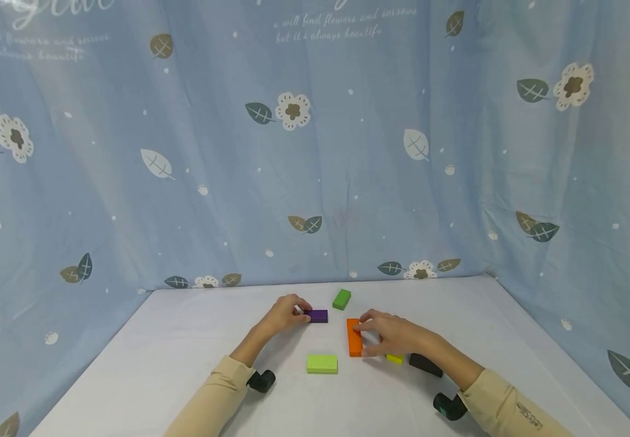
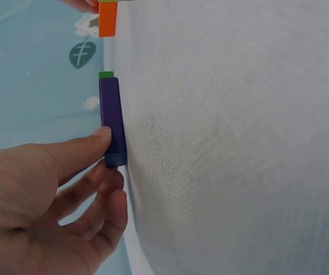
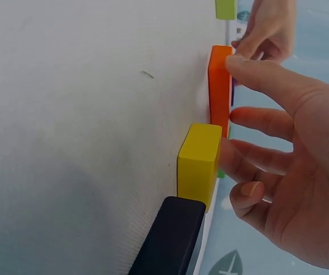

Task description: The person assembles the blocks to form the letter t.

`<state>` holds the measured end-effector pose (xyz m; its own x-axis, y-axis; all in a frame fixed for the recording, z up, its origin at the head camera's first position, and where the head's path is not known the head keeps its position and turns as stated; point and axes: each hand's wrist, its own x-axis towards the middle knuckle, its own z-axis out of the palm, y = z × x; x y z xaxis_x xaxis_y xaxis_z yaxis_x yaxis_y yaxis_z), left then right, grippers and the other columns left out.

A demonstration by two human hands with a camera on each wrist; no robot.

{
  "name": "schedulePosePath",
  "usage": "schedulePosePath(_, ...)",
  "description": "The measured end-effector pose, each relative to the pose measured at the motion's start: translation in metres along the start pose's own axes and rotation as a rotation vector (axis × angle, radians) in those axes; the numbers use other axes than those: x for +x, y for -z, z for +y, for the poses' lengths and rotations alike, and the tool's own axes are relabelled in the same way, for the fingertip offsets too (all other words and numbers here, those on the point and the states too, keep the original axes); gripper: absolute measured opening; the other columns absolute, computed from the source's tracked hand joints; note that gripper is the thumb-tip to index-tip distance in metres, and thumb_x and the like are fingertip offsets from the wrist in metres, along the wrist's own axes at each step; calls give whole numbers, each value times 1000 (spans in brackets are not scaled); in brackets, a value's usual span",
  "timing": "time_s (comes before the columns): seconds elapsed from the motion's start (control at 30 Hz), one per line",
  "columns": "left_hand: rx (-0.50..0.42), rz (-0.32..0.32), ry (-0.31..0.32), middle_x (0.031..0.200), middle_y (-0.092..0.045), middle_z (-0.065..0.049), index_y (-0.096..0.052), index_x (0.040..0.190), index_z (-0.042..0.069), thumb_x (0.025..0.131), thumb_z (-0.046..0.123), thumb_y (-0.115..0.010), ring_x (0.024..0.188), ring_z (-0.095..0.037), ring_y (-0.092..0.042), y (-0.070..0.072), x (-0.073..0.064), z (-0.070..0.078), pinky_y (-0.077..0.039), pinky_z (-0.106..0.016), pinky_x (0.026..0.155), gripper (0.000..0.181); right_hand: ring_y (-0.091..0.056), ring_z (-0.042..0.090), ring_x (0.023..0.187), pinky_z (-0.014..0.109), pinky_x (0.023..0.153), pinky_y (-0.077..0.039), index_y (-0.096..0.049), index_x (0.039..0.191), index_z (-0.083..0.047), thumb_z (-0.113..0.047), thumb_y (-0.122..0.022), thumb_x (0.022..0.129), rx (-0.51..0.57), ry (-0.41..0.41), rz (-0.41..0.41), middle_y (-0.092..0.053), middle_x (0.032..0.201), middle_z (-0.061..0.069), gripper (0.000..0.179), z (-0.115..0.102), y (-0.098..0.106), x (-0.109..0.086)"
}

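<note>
My left hand [image 1: 284, 314] pinches the left end of a purple block [image 1: 319, 316], which lies on the white table. In the left wrist view, the thumb presses the near side of this block [image 2: 112, 109] with the fingers behind its end. My right hand [image 1: 394, 334] grips an orange block [image 1: 354, 340] from its right side. The right wrist view shows the thumb at one end of the orange block [image 3: 218, 86] and fingers along its side. Partly under that hand are a yellow block [image 1: 394, 359] and a black block [image 1: 426, 365].
A green block [image 1: 342, 299] lies slantwise behind the purple and orange ones. Nearer the front is a lime block [image 1: 322, 364]. The white table [image 1: 195, 340] ends at a blue patterned curtain [image 1: 348, 182] at the back and sides.
</note>
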<state>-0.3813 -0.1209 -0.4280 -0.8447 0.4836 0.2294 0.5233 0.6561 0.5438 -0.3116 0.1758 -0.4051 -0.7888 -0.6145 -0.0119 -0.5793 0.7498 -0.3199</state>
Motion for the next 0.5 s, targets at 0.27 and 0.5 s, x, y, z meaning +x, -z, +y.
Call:
schedulePosePath(0.27, 6, 0, -8, 100, -68, -13, -72, 107, -1, 86, 5, -72, 79, -15, -61, 0, -1, 2, -49, -23, 66, 21, -50, 4, 69, 20, 68, -46, -63, 132, -13, -41, -73, 86, 0, 21, -3, -53, 138, 9, 55, 0, -2, 0)
schedulePosePath(0.5, 13, 3, 7, 100, -68, -15, -72, 107, -2, 86, 4, -72, 78, -16, -61, 1, 0, 5, -48, -22, 65, 22, -52, 5, 73, 24, 75, -51, -64, 131, -13, -37, -75, 85, -47, 2, -1, -56, 137, 7, 53, -5, 0, 2)
